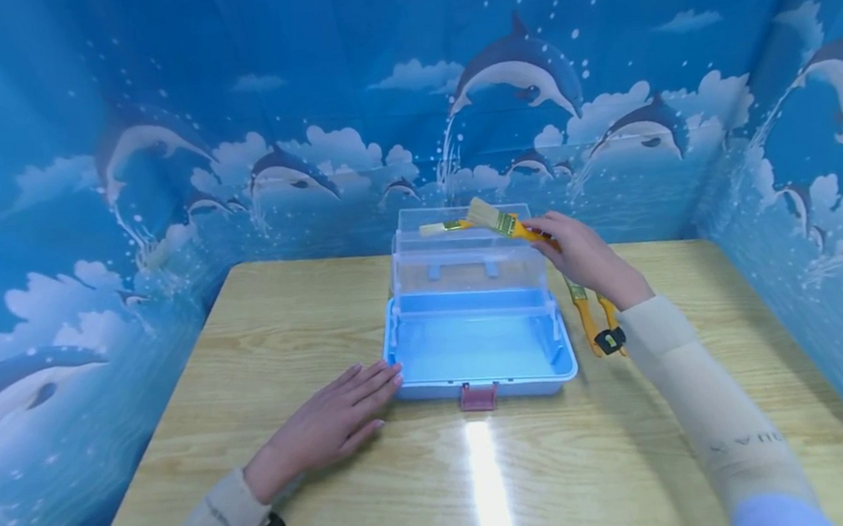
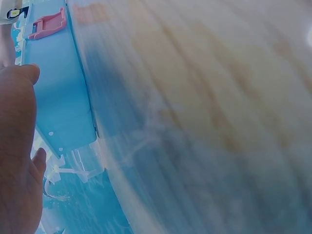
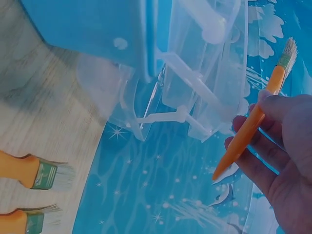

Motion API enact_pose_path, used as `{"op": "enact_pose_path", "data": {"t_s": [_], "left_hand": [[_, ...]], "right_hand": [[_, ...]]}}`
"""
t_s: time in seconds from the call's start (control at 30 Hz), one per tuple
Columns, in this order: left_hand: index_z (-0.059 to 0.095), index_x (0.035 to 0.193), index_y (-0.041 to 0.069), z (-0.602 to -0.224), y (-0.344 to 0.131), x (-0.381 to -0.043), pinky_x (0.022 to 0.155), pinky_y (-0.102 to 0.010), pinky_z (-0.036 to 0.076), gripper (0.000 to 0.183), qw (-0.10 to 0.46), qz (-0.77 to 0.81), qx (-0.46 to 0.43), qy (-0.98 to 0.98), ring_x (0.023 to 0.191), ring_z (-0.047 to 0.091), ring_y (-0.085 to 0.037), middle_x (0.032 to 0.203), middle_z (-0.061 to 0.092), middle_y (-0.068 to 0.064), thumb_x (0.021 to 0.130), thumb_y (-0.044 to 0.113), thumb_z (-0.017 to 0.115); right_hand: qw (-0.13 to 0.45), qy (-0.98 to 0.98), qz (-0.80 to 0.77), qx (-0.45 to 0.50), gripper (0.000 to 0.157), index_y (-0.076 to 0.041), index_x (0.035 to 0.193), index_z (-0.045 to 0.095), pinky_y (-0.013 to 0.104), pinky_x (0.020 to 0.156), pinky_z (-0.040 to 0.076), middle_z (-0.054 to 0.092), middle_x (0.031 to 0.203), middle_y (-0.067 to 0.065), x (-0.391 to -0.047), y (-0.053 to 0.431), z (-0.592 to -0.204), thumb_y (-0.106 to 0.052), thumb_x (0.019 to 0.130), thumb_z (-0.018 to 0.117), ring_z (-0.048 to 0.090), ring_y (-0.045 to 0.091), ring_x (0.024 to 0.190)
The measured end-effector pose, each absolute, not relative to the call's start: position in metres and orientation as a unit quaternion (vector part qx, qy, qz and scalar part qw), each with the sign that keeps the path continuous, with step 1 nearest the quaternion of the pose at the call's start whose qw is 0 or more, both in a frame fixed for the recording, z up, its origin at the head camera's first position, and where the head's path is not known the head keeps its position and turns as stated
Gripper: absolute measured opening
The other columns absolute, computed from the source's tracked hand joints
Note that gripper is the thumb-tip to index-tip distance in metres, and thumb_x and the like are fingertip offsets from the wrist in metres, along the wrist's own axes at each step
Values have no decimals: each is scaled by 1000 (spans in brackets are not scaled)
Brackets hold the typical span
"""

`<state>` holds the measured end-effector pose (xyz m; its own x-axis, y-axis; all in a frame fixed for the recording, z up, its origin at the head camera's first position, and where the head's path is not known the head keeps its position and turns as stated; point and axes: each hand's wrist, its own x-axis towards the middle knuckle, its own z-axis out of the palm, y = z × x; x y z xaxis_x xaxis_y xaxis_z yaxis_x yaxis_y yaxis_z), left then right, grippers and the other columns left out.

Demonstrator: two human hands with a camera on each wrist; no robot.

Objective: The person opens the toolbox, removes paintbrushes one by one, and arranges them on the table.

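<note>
My right hand (image 1: 579,253) pinches a paintbrush (image 3: 248,129) by its orange handle, its pale bristles pointing up and left over the raised clear trays (image 1: 466,251) of a blue storage box (image 1: 478,389). A smaller paintbrush (image 1: 444,227) with white bristles shows at the top tray, partly hidden behind the held one. With fingers straight, my left hand (image 1: 333,421) lies at the box's front left corner, fingertips right at the rim. The box stands open, and a pink latch (image 1: 478,397) hangs at its front.
Right of the box, two more orange-handled paintbrushes (image 3: 41,173) lie on the wooden table (image 1: 299,324), partly under my right forearm in the head view. A dolphin-printed cloth (image 1: 346,94) surrounds the table at the back and sides.
</note>
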<state>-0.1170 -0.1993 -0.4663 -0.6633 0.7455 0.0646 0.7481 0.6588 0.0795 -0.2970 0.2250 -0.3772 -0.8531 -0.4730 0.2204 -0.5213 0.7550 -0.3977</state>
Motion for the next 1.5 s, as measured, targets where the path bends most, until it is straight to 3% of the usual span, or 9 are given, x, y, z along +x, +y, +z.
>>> {"op": "enact_pose_path", "data": {"t_s": [0.57, 0.83, 0.97, 1.5], "left_hand": [[20, 163, 19, -467, -200, -117, 128, -45, 18, 61, 18, -52, -414, -909, 157, 15, -17, 171, 13, 4, 109, 38, 42], [19, 163, 19, -468, -200, -117, 128, -45, 18, 61, 23, -49, -417, -907, 157, 15, -16, 171, 12, 4, 109, 38, 42], [22, 163, 18, -468, -200, -117, 128, -45, 19, 61, 26, -49, -418, -907, 157, 16, -17, 171, 13, 4, 109, 38, 41], [16, 164, 21, -469, -202, -118, 128, -46, 19, 62, 23, -51, -421, -905, 157, 16, -17, 171, 12, 5, 110, 39, 41]], "right_hand": [[70, -934, 241, 253, 45, -7, 146, 53, 51, 90, 58, 62, 126, 14, -284, 236, -383, -6, 102, 61, 62, 31, 111], [87, -929, 249, 258, 45, -6, 145, 55, 47, 83, 59, 63, 119, 12, -279, 241, -389, -4, 101, 62, 62, 28, 102], [93, -928, 257, 254, 44, -5, 144, 55, 49, 86, 60, 63, 121, 15, -276, 245, -393, -4, 101, 62, 63, 30, 105], [93, -933, 266, 224, 45, -3, 147, 52, 53, 88, 60, 62, 122, 19, -267, 256, -408, -5, 102, 60, 64, 35, 108]]}}
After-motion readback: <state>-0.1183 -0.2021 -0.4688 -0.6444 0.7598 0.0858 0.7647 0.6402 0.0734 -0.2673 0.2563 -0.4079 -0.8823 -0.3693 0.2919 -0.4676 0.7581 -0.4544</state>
